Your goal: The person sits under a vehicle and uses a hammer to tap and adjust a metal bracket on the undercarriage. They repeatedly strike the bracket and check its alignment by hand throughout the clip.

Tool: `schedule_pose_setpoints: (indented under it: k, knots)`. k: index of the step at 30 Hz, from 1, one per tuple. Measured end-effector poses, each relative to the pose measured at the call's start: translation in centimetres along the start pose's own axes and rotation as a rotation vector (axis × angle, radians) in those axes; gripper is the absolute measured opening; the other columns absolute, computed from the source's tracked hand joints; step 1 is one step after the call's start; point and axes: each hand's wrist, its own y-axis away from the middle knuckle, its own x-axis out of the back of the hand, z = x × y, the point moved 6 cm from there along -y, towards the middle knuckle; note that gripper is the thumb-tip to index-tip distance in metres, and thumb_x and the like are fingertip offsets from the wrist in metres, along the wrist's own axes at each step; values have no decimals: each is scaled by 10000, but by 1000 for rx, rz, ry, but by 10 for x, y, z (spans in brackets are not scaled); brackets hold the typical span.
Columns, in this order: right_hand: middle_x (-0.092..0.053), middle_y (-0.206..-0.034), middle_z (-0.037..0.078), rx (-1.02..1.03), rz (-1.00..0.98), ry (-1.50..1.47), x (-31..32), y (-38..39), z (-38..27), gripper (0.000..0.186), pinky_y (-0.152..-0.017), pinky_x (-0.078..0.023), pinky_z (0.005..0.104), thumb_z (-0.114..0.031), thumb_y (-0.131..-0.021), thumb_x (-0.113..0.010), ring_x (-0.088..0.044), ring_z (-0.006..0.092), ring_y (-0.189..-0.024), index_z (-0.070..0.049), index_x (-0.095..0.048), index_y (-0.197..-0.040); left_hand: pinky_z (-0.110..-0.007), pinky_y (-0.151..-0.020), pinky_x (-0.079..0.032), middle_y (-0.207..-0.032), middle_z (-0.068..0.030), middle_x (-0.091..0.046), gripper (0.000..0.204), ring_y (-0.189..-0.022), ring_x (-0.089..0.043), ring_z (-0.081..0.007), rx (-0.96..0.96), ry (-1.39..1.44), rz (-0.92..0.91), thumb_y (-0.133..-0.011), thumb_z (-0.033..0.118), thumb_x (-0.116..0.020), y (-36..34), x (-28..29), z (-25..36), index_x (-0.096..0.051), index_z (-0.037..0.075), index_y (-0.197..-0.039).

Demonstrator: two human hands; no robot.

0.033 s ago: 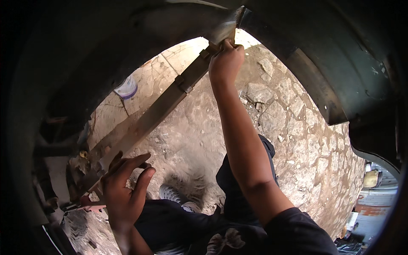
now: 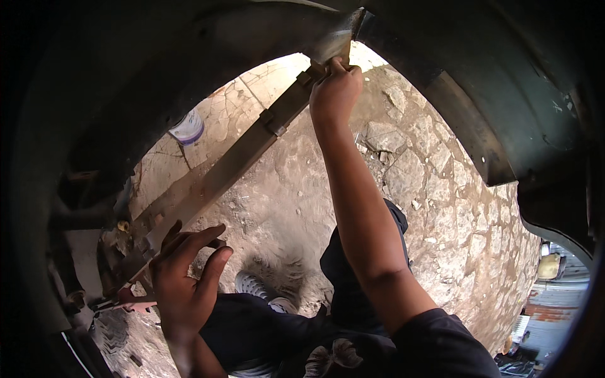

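Note:
My right hand (image 2: 337, 94) reaches up to the top end of a long brownish metal bar (image 2: 242, 154), below a pale metal edge of the dark curved panel (image 2: 252, 38). Its fingers are closed there; what they grip is hidden behind them. The bar slants from there down to the lower left, with small brackets (image 2: 272, 123) along it. My left hand (image 2: 186, 271) is beside the bar's lower end, its fingers bent and the thumb held apart from them. Nothing shows in it.
Dark panels arch overhead, one with a rusty edge (image 2: 469, 126) at right. Metal parts, a brass-coloured fitting (image 2: 123, 225) and a reddish piece (image 2: 135, 301) lie at left. A white and purple bucket (image 2: 188, 129) stands beyond the bar. Stony ground (image 2: 435, 208) spreads below.

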Motion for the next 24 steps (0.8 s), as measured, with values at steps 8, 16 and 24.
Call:
schedule_pose_setpoints:
  k: [8, 16, 24]
  knots:
    - [-576, -1079, 240, -15, 12, 1, -6, -5, 7, 251, -838, -506, 413, -5, -934, -518, -619, 402, -936, 27, -685, -1118, -361, -818, -510, -856, -93, -726, 233, -851, -687, -251, -66, -1, 63, -850, 138, -757, -6, -7, 13, -739, 25, -1052]
    - [-597, -1008, 235, -167, -30, -275, -12, -7, 20, 224, -821, -490, 405, -78, -984, -496, -623, 370, -916, 47, -618, -1124, -314, -848, -493, -899, -112, -708, 242, -864, -668, -208, -21, -14, 42, -882, 106, -698, 0, -6, 6, -707, -22, -1088]
    - [-597, -1029, 237, -169, -25, -384, -14, -16, 29, 262, -853, -488, 407, -118, -982, -494, -623, 344, -944, 83, -564, -1135, -295, -821, -497, -893, -104, -705, 236, -849, -656, -169, -34, -21, 25, -875, 75, -694, 0, -9, 10, -707, -21, -1090]
